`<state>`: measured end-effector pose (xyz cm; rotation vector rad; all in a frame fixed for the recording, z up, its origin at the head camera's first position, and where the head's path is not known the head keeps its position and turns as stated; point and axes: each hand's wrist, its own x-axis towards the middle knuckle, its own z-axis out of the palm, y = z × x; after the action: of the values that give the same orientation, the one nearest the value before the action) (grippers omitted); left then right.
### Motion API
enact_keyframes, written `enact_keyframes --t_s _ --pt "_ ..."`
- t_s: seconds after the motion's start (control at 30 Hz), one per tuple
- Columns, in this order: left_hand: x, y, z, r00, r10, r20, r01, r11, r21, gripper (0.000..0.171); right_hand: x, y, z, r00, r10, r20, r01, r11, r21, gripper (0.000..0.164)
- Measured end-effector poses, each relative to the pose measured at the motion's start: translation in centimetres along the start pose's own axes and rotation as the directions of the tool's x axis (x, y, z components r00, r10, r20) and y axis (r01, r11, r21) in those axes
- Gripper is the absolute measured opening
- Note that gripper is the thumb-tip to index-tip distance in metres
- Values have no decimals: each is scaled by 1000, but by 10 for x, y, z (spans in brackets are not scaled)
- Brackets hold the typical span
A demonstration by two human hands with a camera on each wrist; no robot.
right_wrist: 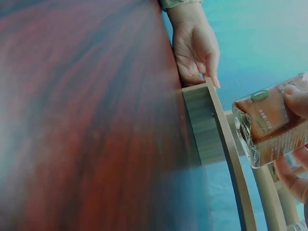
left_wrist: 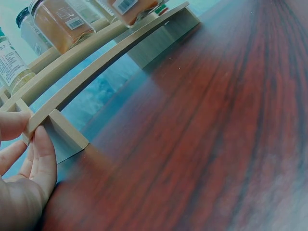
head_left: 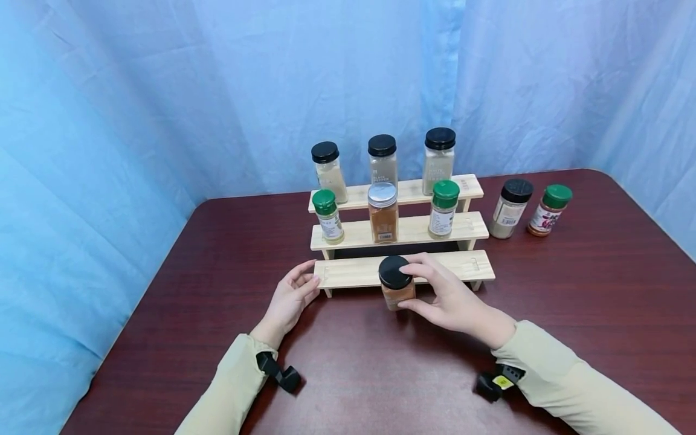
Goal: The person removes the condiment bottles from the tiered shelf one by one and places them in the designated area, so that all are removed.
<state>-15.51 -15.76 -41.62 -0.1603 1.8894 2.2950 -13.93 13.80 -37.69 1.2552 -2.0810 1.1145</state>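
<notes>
A three-step wooden spice rack [head_left: 348, 275] stands on the dark red table. My left hand [head_left: 287, 302] pinches the left end of its lowest step, with the thumb [left_wrist: 13, 125] on top and fingers below. In my right hand [head_left: 448, 301] is a square glass spice jar [head_left: 397, 297] with a black lid and orange-brown powder. Thumb and fingers grip it from the right side. The jar is slightly tilted and overlaps the front edge of the lowest step in the head view; in the right wrist view, its glass base [right_wrist: 245, 134] shows beside that step.
Three black-lidded jars [head_left: 383, 163] stand on the top step. On the middle step, a silver-lidded jar [head_left: 383, 220] sits between two green-lidded jars [head_left: 441, 219]. Right of the rack are a black-lidded jar [head_left: 508, 217] and a green-lidded jar [head_left: 545, 217]. Blue curtains [head_left: 326, 72] hang behind.
</notes>
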Motion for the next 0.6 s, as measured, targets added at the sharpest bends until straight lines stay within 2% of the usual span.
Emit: enact_keyframes --t_s 0.23,0.4,0.6 --pt "-1 1 2 1000 2 3 -2 1000 -12 50 -8 1 -19 999 -20 -47 19 1000 -23 44" --pt "-1 1 2 1000 -3 -6 3 1000 -16 50 -19 5 -36 996 9 -86 -12 999 -34 49" --pt "-1 0 1 1000 -4 -13 4 1000 -8 50 -30 11 -55 991 101 -85 -88 985 150 58"
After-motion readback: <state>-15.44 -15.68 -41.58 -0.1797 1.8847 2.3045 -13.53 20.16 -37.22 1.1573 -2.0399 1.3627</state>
